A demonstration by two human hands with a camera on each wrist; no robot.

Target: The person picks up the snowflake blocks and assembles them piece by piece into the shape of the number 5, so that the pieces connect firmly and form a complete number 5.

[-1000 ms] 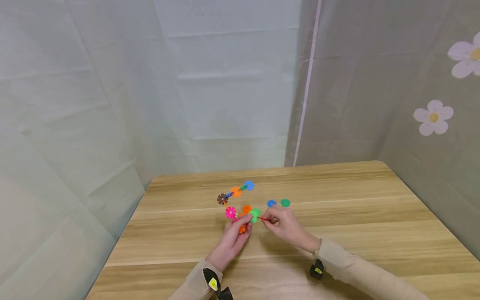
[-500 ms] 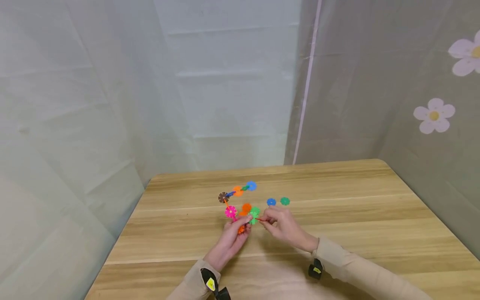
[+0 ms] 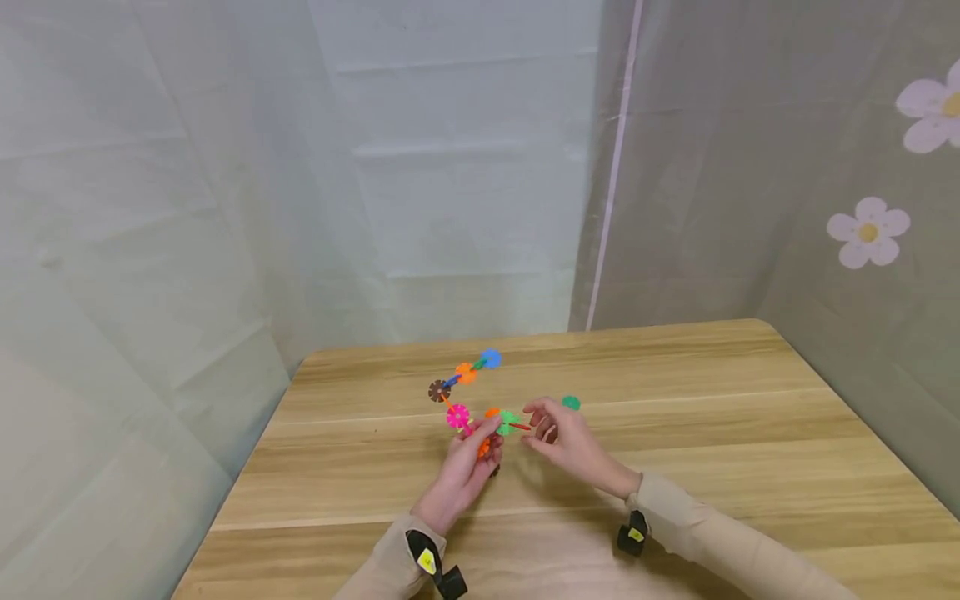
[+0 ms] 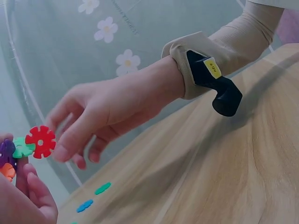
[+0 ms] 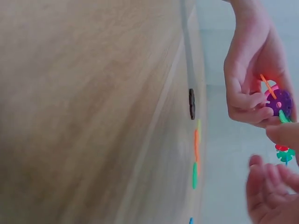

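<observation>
snowflake chain [image 3: 471,392] up off the desk [image 3: 675,467] | left hand [image 3: 461,475] grip clamped on its near end | red disc [image 4: 40,141] on that end, facing right hand [image 3: 570,446] | right grip apart, fingers just beside disc | chain's long axis runs away, far-left

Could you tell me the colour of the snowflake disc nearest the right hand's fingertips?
Red disc, clearest in the left wrist view.

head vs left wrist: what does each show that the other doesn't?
Head only: the whole chain of discs trailing from the left hand, a brown disc and a blue disc on it, the table's far edge.

Left wrist only: the red disc face-on at the right hand's fingers, and a loose blue disc.

Both: the right hand, a loose green disc.
</observation>
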